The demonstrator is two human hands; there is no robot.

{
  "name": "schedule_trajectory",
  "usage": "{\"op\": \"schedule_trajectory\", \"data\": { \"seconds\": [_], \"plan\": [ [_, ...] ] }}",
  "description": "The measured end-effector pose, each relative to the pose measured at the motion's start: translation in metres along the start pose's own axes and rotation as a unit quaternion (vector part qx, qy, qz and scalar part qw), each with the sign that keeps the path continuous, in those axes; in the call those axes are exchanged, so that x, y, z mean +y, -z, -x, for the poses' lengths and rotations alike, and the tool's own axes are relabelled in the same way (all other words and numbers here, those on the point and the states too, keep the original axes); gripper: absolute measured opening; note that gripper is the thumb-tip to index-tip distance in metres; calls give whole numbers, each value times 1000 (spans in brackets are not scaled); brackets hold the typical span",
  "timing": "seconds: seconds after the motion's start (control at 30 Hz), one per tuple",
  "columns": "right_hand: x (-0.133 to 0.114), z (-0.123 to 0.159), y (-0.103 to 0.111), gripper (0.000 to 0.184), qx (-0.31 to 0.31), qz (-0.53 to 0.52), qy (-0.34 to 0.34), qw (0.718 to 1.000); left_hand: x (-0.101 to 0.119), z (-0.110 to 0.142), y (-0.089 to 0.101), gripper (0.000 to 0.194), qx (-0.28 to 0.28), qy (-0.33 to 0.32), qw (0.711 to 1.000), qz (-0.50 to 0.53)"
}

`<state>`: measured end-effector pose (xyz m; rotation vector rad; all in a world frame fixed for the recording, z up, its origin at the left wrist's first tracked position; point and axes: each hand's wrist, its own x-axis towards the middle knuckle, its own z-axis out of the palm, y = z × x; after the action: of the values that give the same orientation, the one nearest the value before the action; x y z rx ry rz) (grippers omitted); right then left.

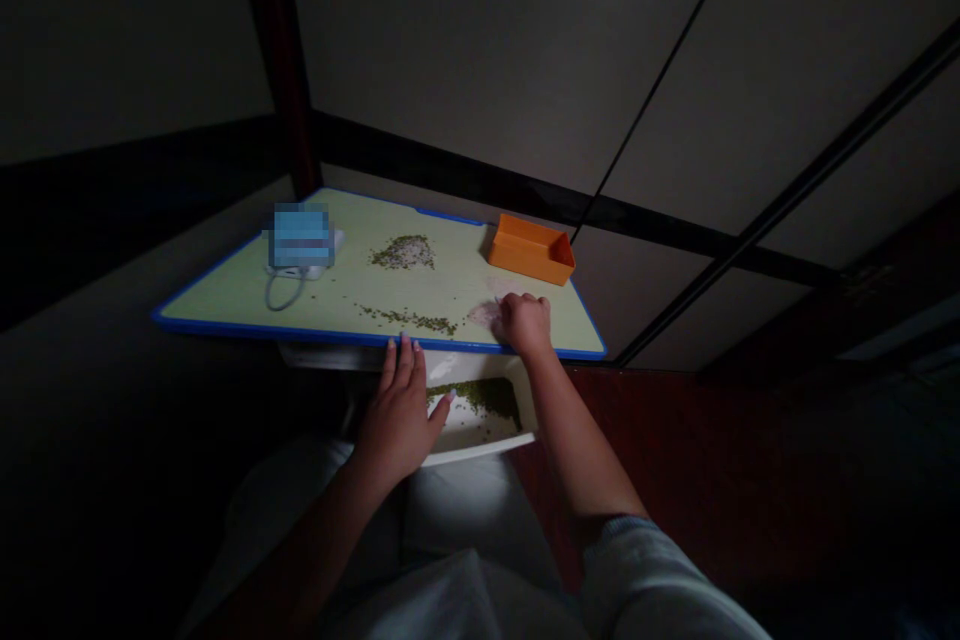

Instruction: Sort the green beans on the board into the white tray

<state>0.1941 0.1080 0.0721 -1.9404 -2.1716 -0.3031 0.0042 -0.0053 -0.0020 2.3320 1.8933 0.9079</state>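
Note:
My left hand rests at the front edge of the small table, fingers stretched out and thumb apart, holding nothing. Below the edge is a white tray with green beans in it; my left thumb reaches over it. My right hand is on the tabletop with fingers curled closed; whatever they hold is hidden. Beside it lies a thin patch of pale grains. To its left a loose row of green beans runs along the front edge. Farther back sits a mixed heap of pale grains and green beans.
An orange open box stands at the table's back right corner. On the left is a whitish device with a blurred blue top and a looped cable. Pale panels rise behind the table; reddish floor lies right.

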Motion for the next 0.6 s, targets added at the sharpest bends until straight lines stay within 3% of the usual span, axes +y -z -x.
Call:
{"op": "schedule_trajectory", "data": {
  "seconds": [0.6],
  "plan": [
    [12, -2, -2, 35, -8, 15, -81, 997, -1, 0, -2, 74, 15, -8, 1000, 1]
  ]
}}
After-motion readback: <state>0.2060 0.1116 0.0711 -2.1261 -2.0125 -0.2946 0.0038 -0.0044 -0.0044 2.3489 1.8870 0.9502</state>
